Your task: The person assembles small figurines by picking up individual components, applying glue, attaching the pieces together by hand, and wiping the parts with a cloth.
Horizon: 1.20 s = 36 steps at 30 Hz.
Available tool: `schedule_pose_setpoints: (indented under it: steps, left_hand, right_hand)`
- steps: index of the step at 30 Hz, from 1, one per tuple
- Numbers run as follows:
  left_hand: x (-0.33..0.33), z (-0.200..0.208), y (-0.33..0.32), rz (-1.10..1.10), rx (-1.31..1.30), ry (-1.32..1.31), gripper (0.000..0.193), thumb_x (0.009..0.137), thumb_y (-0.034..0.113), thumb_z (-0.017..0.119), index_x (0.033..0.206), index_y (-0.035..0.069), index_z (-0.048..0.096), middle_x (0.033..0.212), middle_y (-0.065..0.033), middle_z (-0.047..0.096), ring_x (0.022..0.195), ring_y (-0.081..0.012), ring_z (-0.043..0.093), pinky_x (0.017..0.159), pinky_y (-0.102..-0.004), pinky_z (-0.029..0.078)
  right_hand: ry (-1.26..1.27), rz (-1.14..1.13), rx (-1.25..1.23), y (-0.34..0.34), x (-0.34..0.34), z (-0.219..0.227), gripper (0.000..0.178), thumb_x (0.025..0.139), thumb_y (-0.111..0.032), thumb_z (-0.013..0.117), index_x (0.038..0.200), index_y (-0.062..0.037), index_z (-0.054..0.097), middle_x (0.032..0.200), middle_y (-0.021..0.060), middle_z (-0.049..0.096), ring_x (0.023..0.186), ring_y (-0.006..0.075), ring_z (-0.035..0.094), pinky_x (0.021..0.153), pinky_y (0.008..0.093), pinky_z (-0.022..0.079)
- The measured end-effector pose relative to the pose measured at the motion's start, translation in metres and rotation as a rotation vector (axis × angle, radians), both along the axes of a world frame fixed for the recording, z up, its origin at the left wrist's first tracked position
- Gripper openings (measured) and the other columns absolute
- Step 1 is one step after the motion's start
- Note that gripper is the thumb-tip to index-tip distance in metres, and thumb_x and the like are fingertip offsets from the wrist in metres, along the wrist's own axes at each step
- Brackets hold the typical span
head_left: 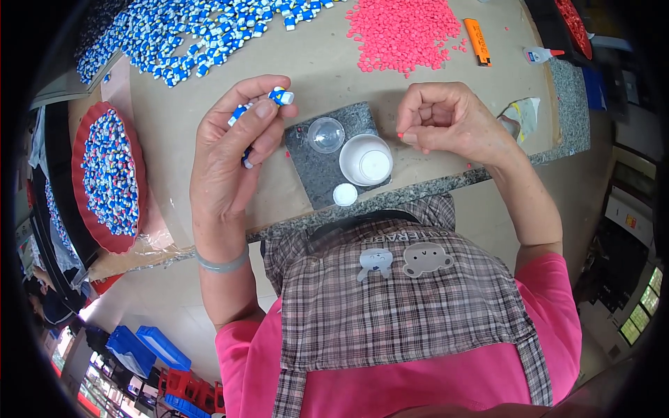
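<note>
My left hand (233,143) is raised over the table and closed around several small blue-and-white pieces. One blue-and-white piece (281,96) sticks out between thumb and forefinger. Across from it, my right hand (456,122) pinches a tiny pink-red piece (401,136) between thumb and fingertips. Between the hands, a dark stone slab (306,171) lies near the table's front edge. On it are a small clear dish (325,135), a white cup (352,155) with a round white inner part, and a small white round cap (345,195) at the slab's near edge.
A large heap of blue-and-white pieces (188,42) covers the far left. Beside it spreads a pile of pink pieces (404,31). An orange lighter (478,42) and a red-tipped glue bottle (540,55) lie at the far right. At left stands a red basket (80,177) of mixed pieces.
</note>
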<state>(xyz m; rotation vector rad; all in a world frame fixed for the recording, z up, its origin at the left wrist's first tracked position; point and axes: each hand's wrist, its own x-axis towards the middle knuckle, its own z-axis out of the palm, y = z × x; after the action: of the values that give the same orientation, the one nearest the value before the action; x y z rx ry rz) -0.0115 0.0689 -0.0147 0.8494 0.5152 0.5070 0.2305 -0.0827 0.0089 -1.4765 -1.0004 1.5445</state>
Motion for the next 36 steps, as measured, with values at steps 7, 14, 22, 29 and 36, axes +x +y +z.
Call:
schedule_pose_setpoints:
  steps: [7, 14, 22, 29, 36]
  left_hand:
    - [-0.001, 0.003, -0.008, 0.002, 0.065, 0.053, 0.027, 0.094, 0.006, 0.057, 0.119, -0.005, 0.061, 0.092, -0.0127, 0.067, 0.055, -0.0014, 0.036, 0.051, -0.0150, 0.029]
    - [-0.004, 0.005, -0.012, 0.021, 0.064, 0.057, 0.027, 0.093, 0.006, 0.059, 0.118, -0.005, 0.063, 0.091, -0.0132, 0.068, 0.055, -0.0021, 0.037, 0.051, -0.0160, 0.031]
    - [-0.005, 0.015, -0.020, 0.032, 0.278, 0.230, 0.023, 0.090, 0.009, 0.068, 0.110, -0.001, 0.068, 0.090, -0.0080, 0.070, 0.062, -0.0015, 0.048, 0.052, -0.0159, 0.034]
    - [-0.004, 0.017, -0.026, 0.071, 0.363, 0.275, 0.021, 0.088, 0.008, 0.069, 0.108, 0.001, 0.069, 0.088, -0.0044, 0.071, 0.069, -0.0010, 0.054, 0.055, -0.0150, 0.038]
    - [-0.001, 0.027, -0.035, 0.040, 0.410, 0.309, 0.020, 0.087, 0.005, 0.069, 0.107, 0.000, 0.069, 0.095, -0.0037, 0.070, 0.082, -0.0048, 0.060, 0.069, -0.0179, 0.047]
  right_hand:
    - [0.051, 0.025, -0.001, -0.003, -0.008, 0.003, 0.012, 0.080, 0.001, 0.069, 0.084, -0.0055, 0.060, 0.076, -0.0052, 0.059, 0.068, 0.0017, 0.053, 0.063, 0.0177, 0.045]
    - [0.035, 0.025, 0.004, -0.004, -0.018, 0.008, 0.019, 0.079, 0.004, 0.068, 0.086, -0.0072, 0.054, 0.075, -0.0057, 0.058, 0.070, 0.0012, 0.053, 0.065, 0.0184, 0.046]
    - [-0.003, 0.035, -0.031, -0.005, -0.023, 0.009, 0.024, 0.079, 0.007, 0.068, 0.089, -0.0077, 0.051, 0.079, -0.0045, 0.058, 0.073, 0.0011, 0.052, 0.065, 0.0169, 0.043]
    - [-0.044, 0.055, -0.031, -0.004, -0.024, 0.008, 0.024, 0.078, 0.007, 0.067, 0.089, -0.0074, 0.051, 0.078, -0.0046, 0.058, 0.073, 0.0008, 0.053, 0.065, 0.0172, 0.044]
    - [-0.062, 0.025, -0.007, -0.003, -0.024, 0.020, 0.022, 0.079, 0.006, 0.067, 0.089, -0.0065, 0.051, 0.078, -0.0034, 0.059, 0.072, 0.0018, 0.054, 0.065, 0.0182, 0.045]
